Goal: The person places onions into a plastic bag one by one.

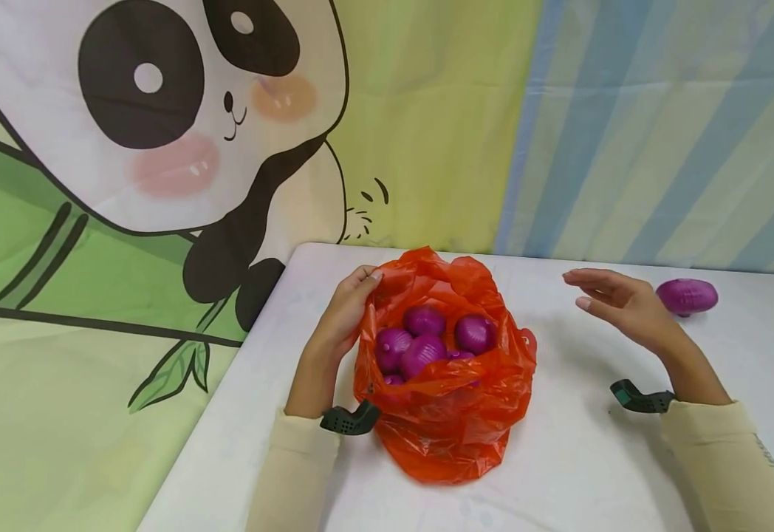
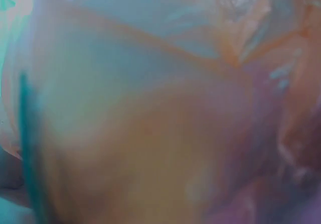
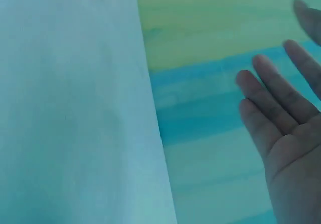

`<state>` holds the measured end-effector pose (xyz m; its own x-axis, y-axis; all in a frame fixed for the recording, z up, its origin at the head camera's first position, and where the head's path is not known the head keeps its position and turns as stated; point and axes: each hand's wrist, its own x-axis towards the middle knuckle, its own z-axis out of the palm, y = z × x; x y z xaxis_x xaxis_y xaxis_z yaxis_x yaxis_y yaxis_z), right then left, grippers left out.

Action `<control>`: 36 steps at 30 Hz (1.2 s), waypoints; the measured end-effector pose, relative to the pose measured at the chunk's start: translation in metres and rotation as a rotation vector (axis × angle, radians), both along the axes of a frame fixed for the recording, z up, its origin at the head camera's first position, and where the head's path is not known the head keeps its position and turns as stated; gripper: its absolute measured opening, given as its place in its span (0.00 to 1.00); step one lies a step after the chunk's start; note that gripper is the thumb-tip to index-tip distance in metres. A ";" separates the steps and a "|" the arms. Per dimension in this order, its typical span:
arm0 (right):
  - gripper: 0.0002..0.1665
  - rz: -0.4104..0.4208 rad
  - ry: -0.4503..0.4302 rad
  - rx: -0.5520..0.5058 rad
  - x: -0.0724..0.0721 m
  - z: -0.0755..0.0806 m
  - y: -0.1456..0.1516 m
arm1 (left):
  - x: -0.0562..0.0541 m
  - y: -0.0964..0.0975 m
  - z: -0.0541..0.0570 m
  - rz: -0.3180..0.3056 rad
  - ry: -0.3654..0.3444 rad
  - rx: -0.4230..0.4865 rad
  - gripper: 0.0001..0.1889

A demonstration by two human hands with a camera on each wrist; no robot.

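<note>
In the head view, a red plastic bag (image 1: 453, 436) stands on the table with its mouth open upward. Several purple onions (image 1: 423, 355) lie inside it. My left hand (image 1: 343, 314) pinches the bag's rim at its left side, thumb over the edge. Red film blurs most of the left wrist view. My right hand (image 1: 633, 307) is raised over the table to the right of the bag, holding nothing, and its fingers (image 3: 271, 91) look spread and nearly straight in the right wrist view. Just beyond that hand, a single purple onion (image 1: 689, 297) lies on the table.
The white table (image 1: 580, 458) meets a printed cloth backdrop (image 1: 447, 133) with a panda and stripes along its far edge. A dark wrist strap mount (image 1: 350, 420) sits on the left wrist, near the bag, and another (image 1: 641, 397) on the right.
</note>
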<state>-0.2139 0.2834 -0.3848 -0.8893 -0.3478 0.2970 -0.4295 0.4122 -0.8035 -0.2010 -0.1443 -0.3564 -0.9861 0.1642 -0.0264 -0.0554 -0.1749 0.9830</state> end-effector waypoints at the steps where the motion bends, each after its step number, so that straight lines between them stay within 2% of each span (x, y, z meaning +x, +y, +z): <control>1: 0.24 -0.023 0.015 -0.017 0.001 0.001 0.005 | 0.000 0.000 0.000 -0.001 -0.001 -0.002 0.10; 5: 0.27 -0.124 0.059 -0.096 0.003 0.005 0.026 | 0.000 0.000 0.000 -0.004 -0.003 -0.003 0.10; 9: 0.29 -0.297 0.035 -0.161 0.002 0.009 0.052 | -0.001 0.001 0.001 -0.007 -0.001 -0.012 0.10; 13: 0.29 -0.460 0.015 -0.129 -0.005 0.014 0.074 | -0.001 0.003 0.001 -0.010 -0.005 -0.019 0.10; 19: 0.36 -0.569 -0.056 0.023 -0.017 0.008 0.102 | 0.000 0.003 -0.001 -0.004 -0.017 -0.027 0.08; 22: 0.41 -0.603 -0.107 0.111 -0.020 -0.001 0.113 | 0.000 0.002 -0.001 -0.005 -0.019 -0.030 0.09; 25: 0.45 -0.598 -0.145 0.166 -0.022 -0.010 0.121 | 0.000 0.001 -0.001 -0.002 -0.017 -0.028 0.09; 27: 0.48 -0.601 -0.184 0.185 -0.022 -0.016 0.124 | 0.000 0.000 -0.001 -0.001 -0.015 -0.025 0.09; 31: 0.50 -0.606 -0.253 0.159 -0.021 -0.025 0.131 | 0.000 0.000 -0.001 -0.006 -0.010 -0.022 0.09; 34: 0.51 -0.572 -0.287 0.161 -0.019 -0.031 0.138 | -0.001 0.001 -0.001 -0.007 -0.012 -0.023 0.09; 36: 0.53 -0.528 -0.308 0.200 -0.019 -0.036 0.141 | -0.001 0.001 -0.001 -0.008 -0.011 -0.027 0.10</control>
<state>-0.2326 0.4246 -0.4205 -0.9902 0.1377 -0.0251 0.1106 0.6599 -0.7432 -0.2018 -0.1436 -0.3572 -0.9843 0.1713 -0.0420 -0.0679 -0.1482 0.9866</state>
